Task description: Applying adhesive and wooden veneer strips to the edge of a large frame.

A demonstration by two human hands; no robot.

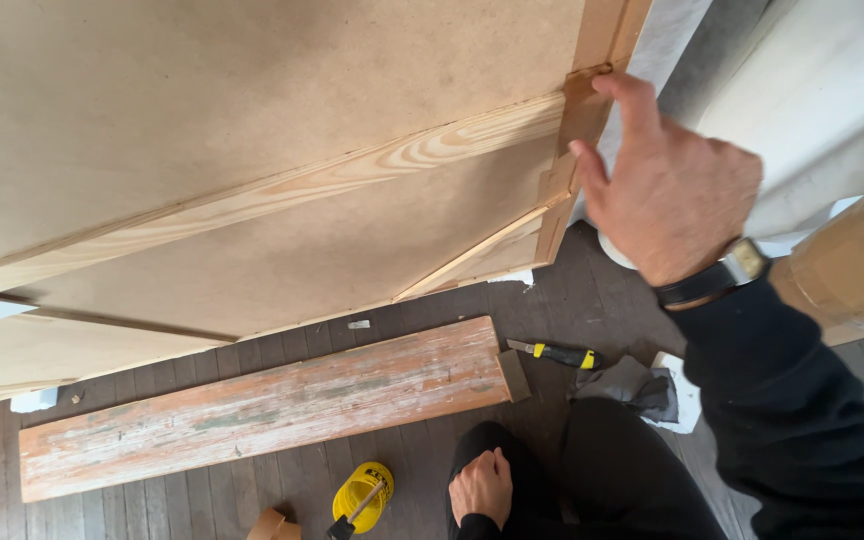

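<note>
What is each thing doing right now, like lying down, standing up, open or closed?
Right hand: raised, fingers pressing brown tape on the frame's edge.
Left hand: closed, resting on the knee.
Wooden frame: propped up, leaning.
Plank: lying flat on the floor.
Utility knife: lying on the floor.
Yellow tub: open, tool inside.

Panel [252, 120] pale tan, lighter grained pine batten. Plank [262, 410] weathered orange-brown, whitish streaks. Floorboards [592, 290] dark brown. Knife [557, 353] yellow and black. Tape reel [362, 495] yellow. Sleeve [802, 420] black.
</note>
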